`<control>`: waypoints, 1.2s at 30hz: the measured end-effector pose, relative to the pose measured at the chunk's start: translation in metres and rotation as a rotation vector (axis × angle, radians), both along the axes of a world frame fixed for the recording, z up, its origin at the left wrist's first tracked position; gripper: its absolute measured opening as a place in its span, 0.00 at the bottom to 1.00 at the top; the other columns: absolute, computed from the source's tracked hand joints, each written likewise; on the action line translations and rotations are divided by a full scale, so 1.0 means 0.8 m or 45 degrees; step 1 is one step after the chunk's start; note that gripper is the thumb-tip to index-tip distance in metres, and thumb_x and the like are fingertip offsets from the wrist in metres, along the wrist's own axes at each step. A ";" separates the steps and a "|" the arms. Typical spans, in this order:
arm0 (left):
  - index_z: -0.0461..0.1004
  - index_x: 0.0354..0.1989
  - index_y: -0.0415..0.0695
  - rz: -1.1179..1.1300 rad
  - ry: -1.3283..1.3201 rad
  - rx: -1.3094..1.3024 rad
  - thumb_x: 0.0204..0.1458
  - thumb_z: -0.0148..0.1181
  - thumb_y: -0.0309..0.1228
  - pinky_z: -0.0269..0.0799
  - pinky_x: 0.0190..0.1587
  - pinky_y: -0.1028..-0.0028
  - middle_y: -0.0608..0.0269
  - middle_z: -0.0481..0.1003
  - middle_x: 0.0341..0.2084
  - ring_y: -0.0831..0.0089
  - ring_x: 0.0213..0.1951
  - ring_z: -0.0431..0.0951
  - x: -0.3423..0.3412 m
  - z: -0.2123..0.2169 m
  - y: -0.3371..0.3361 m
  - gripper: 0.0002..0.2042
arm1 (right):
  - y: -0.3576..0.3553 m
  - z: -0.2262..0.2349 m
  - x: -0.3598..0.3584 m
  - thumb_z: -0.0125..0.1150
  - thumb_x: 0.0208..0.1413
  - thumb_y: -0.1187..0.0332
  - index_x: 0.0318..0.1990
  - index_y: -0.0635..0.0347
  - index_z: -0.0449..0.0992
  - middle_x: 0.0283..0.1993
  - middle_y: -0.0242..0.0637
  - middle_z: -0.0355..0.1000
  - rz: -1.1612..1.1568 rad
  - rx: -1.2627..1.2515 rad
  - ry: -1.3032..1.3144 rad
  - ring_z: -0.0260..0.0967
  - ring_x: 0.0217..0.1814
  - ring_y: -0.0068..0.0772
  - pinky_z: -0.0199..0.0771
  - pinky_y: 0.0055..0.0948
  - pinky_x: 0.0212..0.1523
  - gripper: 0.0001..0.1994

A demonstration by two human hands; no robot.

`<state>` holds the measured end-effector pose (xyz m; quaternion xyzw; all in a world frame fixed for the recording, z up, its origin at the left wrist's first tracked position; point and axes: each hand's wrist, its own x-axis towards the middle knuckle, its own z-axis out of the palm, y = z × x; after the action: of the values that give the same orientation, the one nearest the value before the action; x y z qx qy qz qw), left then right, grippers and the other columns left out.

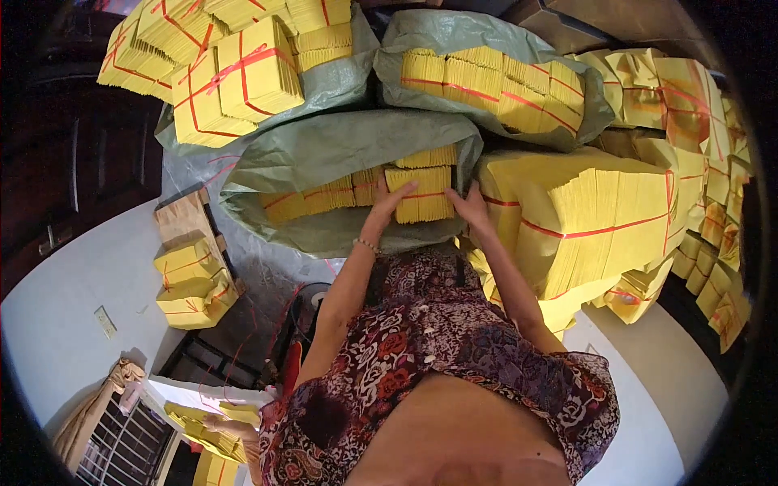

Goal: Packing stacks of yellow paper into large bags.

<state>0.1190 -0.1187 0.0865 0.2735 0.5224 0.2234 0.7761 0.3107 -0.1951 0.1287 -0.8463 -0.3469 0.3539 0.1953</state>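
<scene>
Inside the nearest green woven sack (316, 154), toward its right end, a yellow paper bundle (421, 197) is gripped by the left hand (390, 204); the right hand (470, 211) is set at its right edge, its closure unclear. Placing or adjusting seems in hand; next, level seating beside the packed bundles (312, 201) would be called for. Beyond, a right-hand sack (442, 31) is filled with red-tied bundles (494, 85); a left-hand sack (340, 87) is heaped high.

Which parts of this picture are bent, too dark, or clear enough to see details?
In the head view, fisheye distortion curves the white wall at left, and black fills the corners; in the head view, the dark door loses most detail; in the head view, the left hand, right hand and yellow bundle look fairly clear.
</scene>
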 end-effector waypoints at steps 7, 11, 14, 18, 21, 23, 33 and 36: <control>0.42 0.65 0.41 -0.073 0.033 0.094 0.45 0.68 0.35 0.71 0.49 0.68 0.54 0.66 0.51 0.66 0.50 0.70 0.006 -0.008 -0.003 0.44 | 0.010 0.067 -0.011 0.46 0.60 0.57 0.49 0.67 0.66 0.37 0.59 0.71 0.119 0.043 -0.250 0.69 0.41 0.61 0.67 0.49 0.41 0.20; 0.44 0.64 0.42 0.064 0.104 0.152 0.46 0.67 0.37 0.70 0.49 0.66 0.55 0.65 0.52 0.67 0.51 0.69 0.022 -0.014 -0.009 0.42 | 0.011 0.069 -0.014 0.45 0.61 0.60 0.42 0.66 0.68 0.35 0.60 0.69 0.117 0.140 -0.335 0.67 0.38 0.64 0.65 0.49 0.34 0.16; 0.43 0.65 0.41 0.018 0.048 0.055 0.45 0.67 0.40 0.69 0.51 0.66 0.55 0.64 0.53 0.66 0.53 0.67 0.015 -0.007 -0.003 0.44 | 0.006 0.072 -0.011 0.46 0.61 0.61 0.40 0.66 0.68 0.33 0.61 0.68 0.042 0.286 -0.319 0.65 0.36 0.64 0.64 0.48 0.33 0.15; 0.42 0.66 0.40 -0.097 -0.004 -0.091 0.45 0.67 0.43 0.65 0.55 0.66 0.52 0.63 0.55 0.64 0.56 0.65 0.020 0.017 0.008 0.47 | -0.007 0.071 -0.001 0.47 0.60 0.61 0.41 0.67 0.68 0.32 0.60 0.67 -0.023 0.314 -0.292 0.65 0.38 0.63 0.63 0.46 0.35 0.15; 0.44 0.65 0.36 -0.123 0.104 0.027 0.43 0.68 0.44 0.65 0.56 0.67 0.48 0.64 0.55 0.63 0.56 0.65 -0.011 -0.052 -0.003 0.48 | 0.026 0.098 -0.011 0.50 0.59 0.62 0.47 0.68 0.66 0.37 0.60 0.68 0.199 0.039 -0.194 0.65 0.43 0.61 0.64 0.45 0.41 0.17; 0.48 0.63 0.35 -0.012 0.386 0.180 0.43 0.68 0.44 0.63 0.56 0.66 0.46 0.64 0.54 0.60 0.55 0.66 -0.012 -0.031 -0.010 0.44 | 0.029 0.090 -0.006 0.52 0.57 0.62 0.50 0.68 0.63 0.42 0.60 0.67 0.193 0.222 -0.352 0.65 0.45 0.61 0.64 0.45 0.44 0.19; 0.54 0.62 0.45 0.372 2.372 0.722 0.36 0.70 0.43 0.56 0.55 0.53 0.40 0.52 0.59 0.46 0.59 0.53 -0.268 0.114 0.076 0.43 | 0.118 0.108 0.001 0.57 0.53 0.63 0.59 0.67 0.52 0.55 0.61 0.60 0.103 0.246 -0.576 0.62 0.52 0.64 0.66 0.47 0.48 0.30; 0.58 0.60 0.45 0.272 2.354 0.386 0.40 0.68 0.43 0.64 0.49 0.56 0.43 0.60 0.55 0.47 0.56 0.62 -0.329 0.073 0.103 0.38 | 0.130 0.093 0.028 0.56 0.53 0.63 0.56 0.67 0.58 0.42 0.59 0.69 0.136 0.092 -0.519 0.68 0.45 0.61 0.68 0.47 0.43 0.26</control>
<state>-0.1441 -0.0366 0.1449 0.3908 0.9188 0.0534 -0.0145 0.3331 -0.0909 0.2034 -0.8733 -0.4361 0.1724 0.1323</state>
